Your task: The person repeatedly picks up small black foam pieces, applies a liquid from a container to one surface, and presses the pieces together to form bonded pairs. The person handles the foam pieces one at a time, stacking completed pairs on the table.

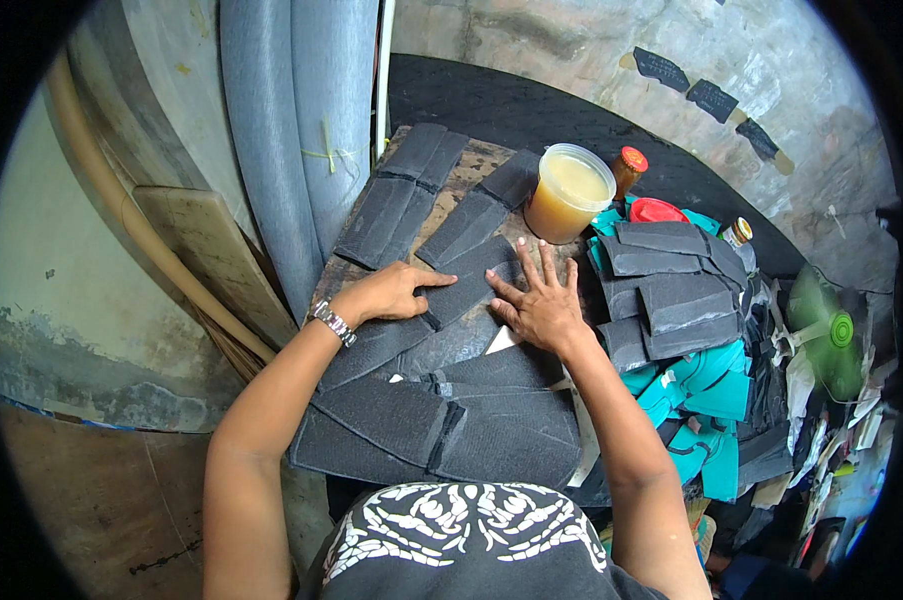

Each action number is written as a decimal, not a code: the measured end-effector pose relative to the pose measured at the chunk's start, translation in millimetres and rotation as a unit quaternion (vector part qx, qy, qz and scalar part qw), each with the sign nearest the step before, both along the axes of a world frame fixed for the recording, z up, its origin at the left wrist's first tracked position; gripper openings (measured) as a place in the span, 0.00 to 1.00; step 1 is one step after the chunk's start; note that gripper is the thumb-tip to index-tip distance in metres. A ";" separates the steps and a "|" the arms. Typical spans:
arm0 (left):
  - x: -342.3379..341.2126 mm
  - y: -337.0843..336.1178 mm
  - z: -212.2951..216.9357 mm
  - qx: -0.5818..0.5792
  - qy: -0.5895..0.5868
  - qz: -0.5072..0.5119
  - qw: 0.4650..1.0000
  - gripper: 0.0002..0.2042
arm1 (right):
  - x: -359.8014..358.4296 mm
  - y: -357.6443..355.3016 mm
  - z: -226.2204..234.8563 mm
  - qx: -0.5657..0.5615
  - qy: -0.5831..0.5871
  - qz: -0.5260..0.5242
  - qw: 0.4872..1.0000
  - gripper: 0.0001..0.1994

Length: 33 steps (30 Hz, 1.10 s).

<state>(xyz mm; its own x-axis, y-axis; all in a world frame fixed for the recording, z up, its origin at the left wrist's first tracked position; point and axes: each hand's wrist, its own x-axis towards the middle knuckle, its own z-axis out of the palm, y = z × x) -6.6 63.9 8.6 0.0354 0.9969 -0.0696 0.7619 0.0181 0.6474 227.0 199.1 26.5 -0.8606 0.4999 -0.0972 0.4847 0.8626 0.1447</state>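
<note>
From the head view I see both bare hands pressed flat on dark grey foam strips laid across a small wooden counter (pixel 476 158). My left hand (pixel 389 293) lies palm down, fingers (pixel 433 281) together and stretched toward the right, resting on the grey strip (pixel 468 283) at the middle of the counter; nothing clamped. A metal wristwatch (pixel 332 322) sits on that wrist. My right hand (pixel 539 302) is flat too, fingers (pixel 548 262) spread apart, pressing the same strip's right end, just beside the left fingertips. So the strip is mid-counter, under both hands, overlapping the pieces below it.

More strips: a pair at the far left corner (pixel 399 195), another angled pair (pixel 481 208) near the tub, and large overlapped panels (pixel 441 425) at the near edge, close to my chest.

A translucent plastic tub of yellowish liquid (pixel 568 190) stands at the far edge, well apart from the hands (lid on, I can't tell how tight). Behind it an orange-capped bottle (pixel 626 168). To the right, a stack of grey pieces (pixel 676 290) sits on teal pieces (pixel 691 395). A green fan (pixel 828 332) is far right. Grey foam rolls (pixel 296 130) lean against the wall on the left.
</note>
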 end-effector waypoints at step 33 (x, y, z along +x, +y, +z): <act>2.6 -0.7 16.5 0.048 0.029 -0.011 0.998 0.28 | -6.9 33.0 58.3 0.116 0.252 -0.111 0.954 0.19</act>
